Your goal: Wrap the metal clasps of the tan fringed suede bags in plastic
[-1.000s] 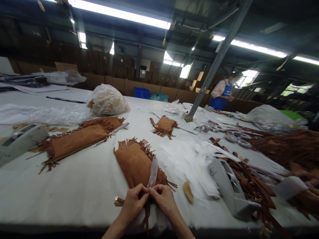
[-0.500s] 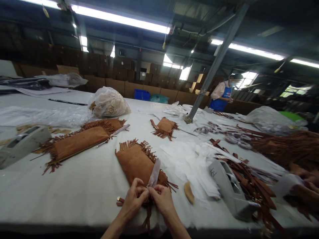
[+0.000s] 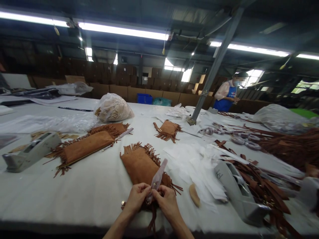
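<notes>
Down at six o'clock, we've got the pale strip [image 3: 159,172] pinched in our left hand [image 3: 136,199] and right hand [image 3: 167,201], fingers slightly wider than before, baring more strip over the fringed bag [image 3: 137,163]. Tape dispenser [image 3: 236,191]'s at four o'clock.

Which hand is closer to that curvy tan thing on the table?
Right. The right hand is just left of the curved tan piece, not touching it. The left hand is farther left, beyond the right one.

Hands [image 3: 136,199] [image 3: 168,202] close together, fingertips [image 3: 147,190] pinched, forearms [image 3: 119,224] angled inward.
</notes>
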Tool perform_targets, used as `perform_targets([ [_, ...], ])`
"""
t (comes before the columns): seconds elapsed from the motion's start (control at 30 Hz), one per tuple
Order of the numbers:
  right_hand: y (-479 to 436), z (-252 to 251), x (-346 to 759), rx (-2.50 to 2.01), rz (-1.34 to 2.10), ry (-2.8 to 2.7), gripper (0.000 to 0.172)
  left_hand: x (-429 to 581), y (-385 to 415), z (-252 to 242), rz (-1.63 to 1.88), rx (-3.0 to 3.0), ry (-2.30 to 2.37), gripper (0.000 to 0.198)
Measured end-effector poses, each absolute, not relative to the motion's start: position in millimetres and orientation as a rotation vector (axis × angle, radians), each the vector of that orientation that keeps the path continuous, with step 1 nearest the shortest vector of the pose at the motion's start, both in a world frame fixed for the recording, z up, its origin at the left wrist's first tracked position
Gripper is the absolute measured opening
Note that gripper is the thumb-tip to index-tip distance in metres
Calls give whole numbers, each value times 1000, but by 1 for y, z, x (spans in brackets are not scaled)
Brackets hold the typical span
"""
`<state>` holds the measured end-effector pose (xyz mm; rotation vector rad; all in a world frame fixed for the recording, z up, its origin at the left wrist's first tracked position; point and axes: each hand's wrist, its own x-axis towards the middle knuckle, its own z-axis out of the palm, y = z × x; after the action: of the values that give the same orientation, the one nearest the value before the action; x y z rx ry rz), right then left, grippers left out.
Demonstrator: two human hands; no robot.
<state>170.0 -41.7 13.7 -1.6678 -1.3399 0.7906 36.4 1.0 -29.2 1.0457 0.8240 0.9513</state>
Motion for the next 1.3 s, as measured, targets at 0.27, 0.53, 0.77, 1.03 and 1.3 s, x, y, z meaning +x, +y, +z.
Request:
perform_targets([
  [0.27, -42, 15, 177, -1566, 870, -1414, 19, 27, -5, -19, 817, 1062, 647, 38],
  [0.53, -44, 15, 192, -1562, 846, -1217, 30, 36, -10, -30, 1046, 1018, 809, 39],
  [0.77, -52, 2, 178, -1445, 996, -950, 38, 43, -24, -30, 1153, 1150, 939, 33],
  [1.03, -39, -4, 154, -1152, 1280, -870, 40, 37, -21, -27, 1095, 1306, 885, 27],
  [1.3, -39, -20, 157, -975, 1391, -859, 41, 33, -7, -30, 916, 1166, 702, 46],
])
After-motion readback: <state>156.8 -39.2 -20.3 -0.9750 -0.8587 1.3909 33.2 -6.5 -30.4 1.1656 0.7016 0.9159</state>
